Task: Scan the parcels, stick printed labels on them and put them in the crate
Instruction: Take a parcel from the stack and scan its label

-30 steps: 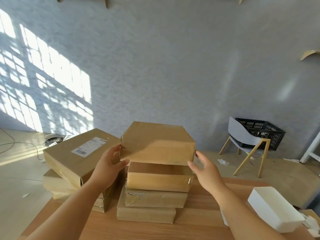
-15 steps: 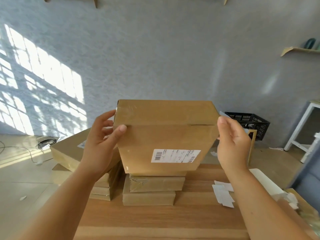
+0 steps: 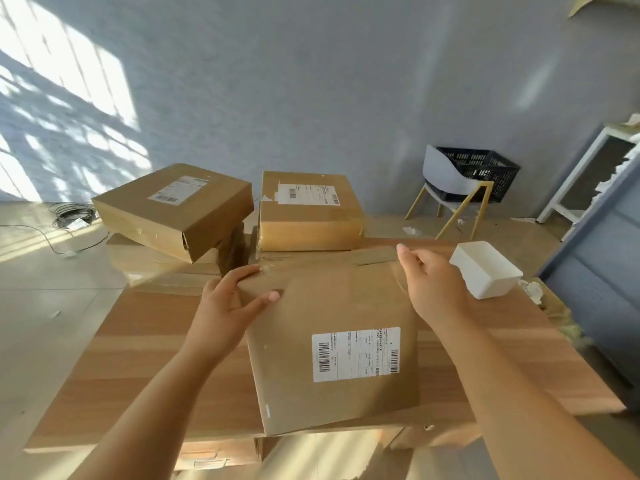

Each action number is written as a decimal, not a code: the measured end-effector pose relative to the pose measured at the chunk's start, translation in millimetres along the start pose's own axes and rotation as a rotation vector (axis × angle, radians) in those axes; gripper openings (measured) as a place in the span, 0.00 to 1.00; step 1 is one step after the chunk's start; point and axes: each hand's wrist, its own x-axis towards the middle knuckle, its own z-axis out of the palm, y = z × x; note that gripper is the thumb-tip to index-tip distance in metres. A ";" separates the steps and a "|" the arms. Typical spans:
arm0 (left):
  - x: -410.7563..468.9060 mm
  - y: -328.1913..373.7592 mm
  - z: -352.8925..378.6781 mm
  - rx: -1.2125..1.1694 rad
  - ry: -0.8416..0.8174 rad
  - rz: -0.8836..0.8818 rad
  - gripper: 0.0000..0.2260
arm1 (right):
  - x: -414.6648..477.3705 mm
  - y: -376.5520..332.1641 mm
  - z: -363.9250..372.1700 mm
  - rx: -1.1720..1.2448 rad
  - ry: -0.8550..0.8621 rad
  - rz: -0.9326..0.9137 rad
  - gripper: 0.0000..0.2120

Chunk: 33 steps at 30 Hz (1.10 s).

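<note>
A flat brown parcel (image 3: pixel 329 306) lies on the wooden table (image 3: pixel 138 358) right in front of me, its white barcode label (image 3: pixel 356 355) facing up. My left hand (image 3: pixel 228 306) grips its far left corner, thumb on top and fingers along the far edge. My right hand (image 3: pixel 433 282) holds the far right corner, fingers curled over the edge. Behind it stand two stacks of brown parcels: a labelled box (image 3: pixel 173 209) tilted on the left stack and a labelled box (image 3: pixel 308 216) on the middle stack. A black crate (image 3: pixel 485 171) rests on a chair by the wall.
A white plastic tray (image 3: pixel 485 268) sits at the table's right edge, close to my right hand. The grey chair (image 3: pixel 446 181) with wooden legs stands on the floor beyond the table. Coiled cable (image 3: pixel 69 216) lies on the floor at left. A blue cabinet (image 3: pixel 595 271) is at right.
Both hands lifted the top parcel off the middle stack, turned its label side to me, then brought it down flat onto the table in front of the stacks.
</note>
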 end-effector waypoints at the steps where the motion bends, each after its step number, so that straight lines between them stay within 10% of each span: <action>1: -5.9 -3.8 6.2 0.012 -0.002 -0.030 0.23 | -2.7 7.2 3.4 -0.033 -0.043 0.029 0.19; 20: -27.8 -64.8 123.1 0.171 0.011 -0.644 0.23 | -31.6 158.5 56.7 -0.222 -0.842 0.180 0.28; 25: -42.1 -64.7 148.5 0.562 -0.305 -0.631 0.21 | -19.6 174.8 63.9 -0.362 -0.852 0.057 0.33; 33: -42.0 -59.5 182.7 0.546 -0.219 -0.486 0.26 | 4.7 222.6 53.0 -0.195 -0.717 -0.015 0.27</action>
